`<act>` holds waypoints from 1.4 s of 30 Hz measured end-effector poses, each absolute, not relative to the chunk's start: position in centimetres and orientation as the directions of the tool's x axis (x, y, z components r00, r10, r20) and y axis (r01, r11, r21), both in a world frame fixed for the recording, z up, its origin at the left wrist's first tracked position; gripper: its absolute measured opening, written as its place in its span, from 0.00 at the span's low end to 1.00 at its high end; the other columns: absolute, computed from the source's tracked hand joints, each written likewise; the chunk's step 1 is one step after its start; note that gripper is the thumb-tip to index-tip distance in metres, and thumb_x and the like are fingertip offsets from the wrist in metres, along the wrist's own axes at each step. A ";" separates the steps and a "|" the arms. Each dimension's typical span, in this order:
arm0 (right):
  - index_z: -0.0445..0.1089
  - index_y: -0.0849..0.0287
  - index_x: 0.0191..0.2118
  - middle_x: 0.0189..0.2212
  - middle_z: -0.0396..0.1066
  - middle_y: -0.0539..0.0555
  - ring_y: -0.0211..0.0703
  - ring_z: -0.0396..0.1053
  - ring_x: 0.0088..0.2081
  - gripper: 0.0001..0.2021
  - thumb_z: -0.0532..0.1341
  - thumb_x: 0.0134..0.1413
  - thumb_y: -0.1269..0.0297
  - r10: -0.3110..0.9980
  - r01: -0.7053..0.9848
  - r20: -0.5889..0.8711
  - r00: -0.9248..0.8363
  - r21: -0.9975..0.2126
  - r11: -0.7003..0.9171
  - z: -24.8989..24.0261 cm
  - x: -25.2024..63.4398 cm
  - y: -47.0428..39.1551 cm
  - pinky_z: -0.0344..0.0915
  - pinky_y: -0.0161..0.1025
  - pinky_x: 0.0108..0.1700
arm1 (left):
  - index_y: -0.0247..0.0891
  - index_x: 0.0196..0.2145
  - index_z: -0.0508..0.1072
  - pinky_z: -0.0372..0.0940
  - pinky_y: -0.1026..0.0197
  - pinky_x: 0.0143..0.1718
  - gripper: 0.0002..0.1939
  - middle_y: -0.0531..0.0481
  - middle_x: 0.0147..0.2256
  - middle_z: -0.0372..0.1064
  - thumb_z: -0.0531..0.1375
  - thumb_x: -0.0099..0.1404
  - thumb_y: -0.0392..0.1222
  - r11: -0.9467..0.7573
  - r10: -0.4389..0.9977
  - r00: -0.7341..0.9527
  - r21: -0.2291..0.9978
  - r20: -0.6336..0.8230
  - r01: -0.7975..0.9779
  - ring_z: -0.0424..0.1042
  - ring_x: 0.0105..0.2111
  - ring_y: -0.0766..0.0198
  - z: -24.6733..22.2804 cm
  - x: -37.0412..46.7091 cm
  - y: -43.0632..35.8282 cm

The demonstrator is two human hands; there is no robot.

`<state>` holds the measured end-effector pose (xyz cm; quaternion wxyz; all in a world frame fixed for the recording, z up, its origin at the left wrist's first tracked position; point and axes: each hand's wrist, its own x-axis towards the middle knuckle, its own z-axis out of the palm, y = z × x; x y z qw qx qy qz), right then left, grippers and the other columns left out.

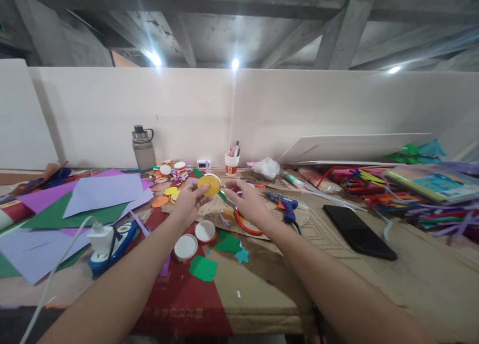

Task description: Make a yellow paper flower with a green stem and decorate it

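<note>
My left hand (189, 203) pinches a round yellow disc (209, 185) with a pale rim, its flat face turned towards me. Just right of the disc is my right hand (243, 197), fingers bent towards it; whether they hold anything small is hard to make out. Below the hands lie two white round lids (186, 247) with red rims, green paper pieces (204, 268) and a blue-green paper flower shape (242, 255). A red-handled tool (247, 225) rests under my right hand. Yellow and orange paper circles (160, 202) are left of my left hand.
A blue glue gun (288, 209) and black phone (358, 232) lie to the right, pipe cleaners (348, 182) beyond. Coloured paper sheets (103, 194) and a blue power strip (112, 249) are left. A bottle (143, 152) and pen cup (232, 163) stand at the back.
</note>
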<state>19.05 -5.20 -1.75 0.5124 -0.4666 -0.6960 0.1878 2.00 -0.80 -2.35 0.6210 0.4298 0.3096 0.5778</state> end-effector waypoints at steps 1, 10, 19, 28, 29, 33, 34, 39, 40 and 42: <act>0.70 0.60 0.42 0.39 0.73 0.56 0.42 0.69 0.38 0.11 0.59 0.56 0.61 0.856 0.433 0.513 -0.062 -0.759 0.487 -1.8 18.9 -5.3 0.65 0.41 0.41 | 0.34 0.34 0.70 0.71 0.64 0.30 0.12 0.46 0.37 0.73 0.68 0.52 0.34 -0.001 0.978 0.186 0.887 0.097 -0.461 0.73 0.32 0.66 -2.3 2.1 -1.0; 0.70 0.61 0.34 0.29 0.70 0.49 0.37 0.65 0.30 0.07 0.61 0.50 0.64 0.896 0.311 0.441 -0.049 -0.846 0.433 -2.0 18.8 -4.8 0.63 0.36 0.35 | 0.34 0.34 0.74 0.69 0.66 0.29 0.14 0.48 0.37 0.73 0.71 0.50 0.36 0.087 0.929 0.362 0.901 0.081 -0.425 0.72 0.32 0.68 -3.0 2.4 -1.3; 0.71 0.60 0.33 0.29 0.72 0.49 0.37 0.66 0.30 0.08 0.62 0.49 0.61 0.919 0.225 0.384 -0.087 -0.892 0.393 -2.2 18.4 -5.0 0.64 0.36 0.34 | 0.32 0.34 0.76 0.68 0.64 0.30 0.16 0.46 0.31 0.74 0.72 0.48 0.40 0.044 0.911 0.391 0.913 0.130 -0.406 0.72 0.28 0.66 -3.3 2.3 -0.8; 0.71 0.61 0.35 0.30 0.73 0.53 0.41 0.68 0.32 0.11 0.58 0.55 0.58 0.858 0.486 0.508 0.070 -0.769 0.416 -1.1 21.5 -4.2 0.63 0.39 0.36 | 0.34 0.32 0.76 0.65 0.69 0.25 0.13 0.47 0.34 0.76 0.71 0.48 0.37 0.046 0.988 0.151 0.889 0.027 -0.455 0.72 0.29 0.68 -3.3 1.6 0.3; 0.71 0.61 0.34 0.30 0.74 0.53 0.41 0.68 0.32 0.10 0.58 0.55 0.59 0.862 0.558 0.504 0.059 -0.733 0.390 -1.2 21.9 -4.3 0.63 0.39 0.36 | 0.34 0.32 0.76 0.65 0.69 0.24 0.13 0.47 0.34 0.76 0.71 0.48 0.37 0.047 0.988 0.150 0.885 0.026 -0.463 0.72 0.29 0.68 -3.3 1.5 0.4; 0.73 0.60 0.30 0.29 0.75 0.55 0.42 0.69 0.30 0.08 0.60 0.55 0.62 0.907 0.786 0.416 -0.060 -0.540 0.299 -1.8 23.3 -4.9 0.60 0.38 0.33 | 0.34 0.32 0.75 0.64 0.69 0.23 0.12 0.47 0.34 0.75 0.71 0.48 0.35 0.052 0.984 0.175 0.871 0.040 -0.489 0.72 0.30 0.68 -3.3 1.3 0.7; 0.73 0.60 0.30 0.29 0.75 0.55 0.42 0.70 0.30 0.08 0.60 0.55 0.62 0.916 0.816 0.394 -0.071 -0.506 0.281 -2.0 23.5 -5.1 0.60 0.37 0.33 | 0.34 0.32 0.75 0.64 0.69 0.23 0.13 0.47 0.34 0.75 0.71 0.48 0.34 0.054 0.983 0.177 0.867 0.040 -0.495 0.72 0.29 0.68 -3.3 1.2 0.7; 0.74 0.60 0.34 0.33 0.76 0.61 0.48 0.73 0.35 0.12 0.57 0.59 0.59 0.904 0.941 0.401 0.145 -0.340 0.000 -1.9 25.9 -5.5 0.61 0.39 0.35 | 0.33 0.31 0.74 0.64 0.69 0.23 0.14 0.48 0.33 0.75 0.71 0.46 0.32 0.058 0.985 0.171 0.858 0.035 -0.510 0.72 0.29 0.68 -3.0 1.3 0.5; 0.74 0.60 0.35 0.34 0.76 0.63 0.51 0.73 0.38 0.13 0.57 0.59 0.58 0.888 0.948 0.402 0.224 -0.300 -0.103 -1.8 26.7 -5.4 0.62 0.40 0.37 | 0.33 0.31 0.74 0.64 0.69 0.22 0.14 0.48 0.33 0.75 0.71 0.46 0.32 0.058 0.984 0.172 0.859 0.036 -0.508 0.72 0.29 0.68 -3.0 1.4 0.5; 0.75 0.62 0.35 0.35 0.76 0.67 0.55 0.73 0.43 0.13 0.58 0.58 0.58 0.866 0.934 0.368 0.339 -0.240 -0.264 -2.0 28.5 -5.3 0.63 0.43 0.41 | 0.33 0.31 0.74 0.64 0.70 0.22 0.14 0.48 0.32 0.74 0.71 0.46 0.31 0.056 0.985 0.170 0.859 0.037 -0.509 0.72 0.29 0.68 -2.9 1.4 0.5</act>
